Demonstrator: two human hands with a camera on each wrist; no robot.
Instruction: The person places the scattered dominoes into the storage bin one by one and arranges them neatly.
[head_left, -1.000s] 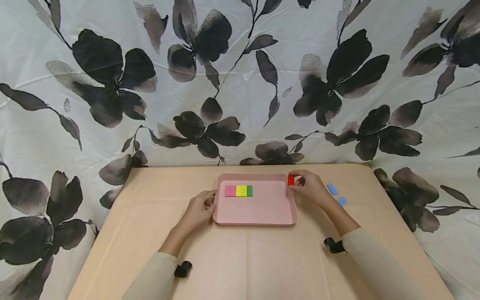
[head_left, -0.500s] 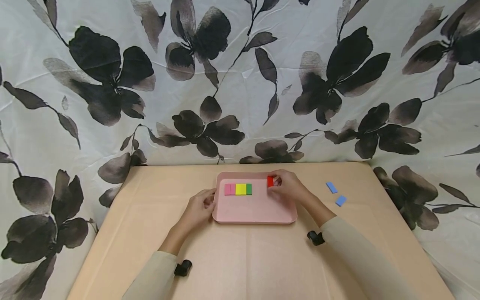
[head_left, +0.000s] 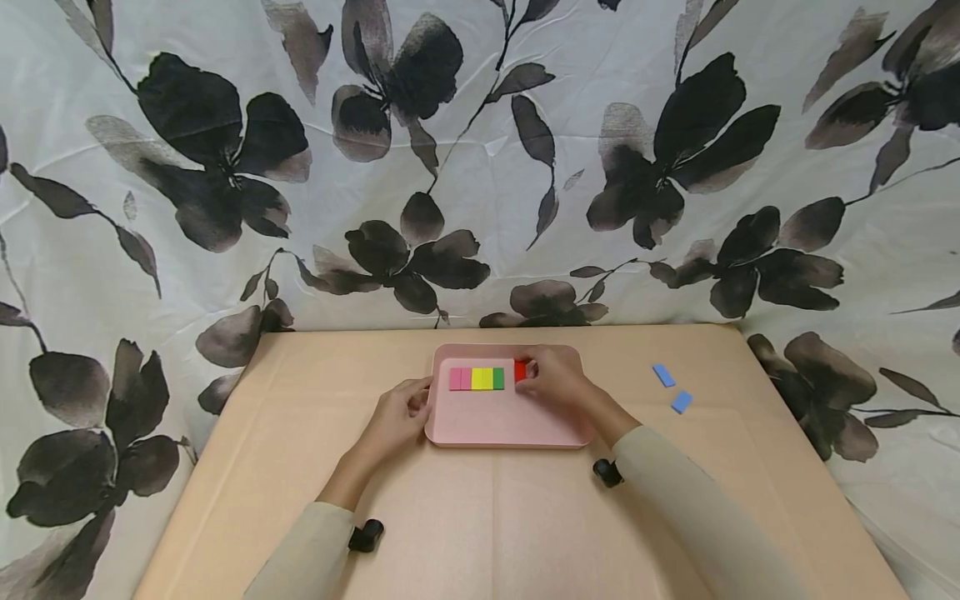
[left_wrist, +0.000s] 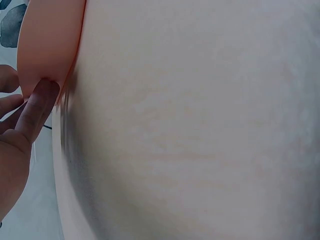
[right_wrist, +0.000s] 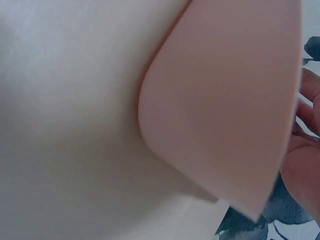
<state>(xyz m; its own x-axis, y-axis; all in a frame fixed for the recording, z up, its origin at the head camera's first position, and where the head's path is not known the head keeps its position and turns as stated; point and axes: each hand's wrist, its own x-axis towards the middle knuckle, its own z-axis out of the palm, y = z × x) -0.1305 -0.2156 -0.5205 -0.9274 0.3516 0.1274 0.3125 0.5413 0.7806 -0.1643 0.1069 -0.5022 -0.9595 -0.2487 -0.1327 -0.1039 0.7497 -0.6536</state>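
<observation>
1. Floral cloth (head_left: 480, 167), white with large black flowers and leaves, hangs as a backdrop behind everything and drapes down past both sides of the table.
2. Tan table (head_left: 480, 533) fills the lower half of the head view, with both beige sleeves reaching in from the bottom edge.
3. Pink tray (head_left: 510, 417) sits at the middle of the table, toward its far edge.
4. Left hand (head_left: 397, 417) grips the tray's left rim, fingers curled against the edge; the left wrist view shows a fingertip (left_wrist: 42, 97) touching the rim.
5. Right hand (head_left: 558, 379) is over the tray's far right part, its fingertips pinched together on a red block.
6. Row of blocks (head_left: 476, 379), pink, yellow and green, lies touching side by side in the tray's far left part.
7. Red block (head_left: 520, 372) is just right of the row, a narrow gap apart from its green end.
8. Two blue blocks (head_left: 672, 388) lie on the table, well apart from the tray on its right.
</observation>
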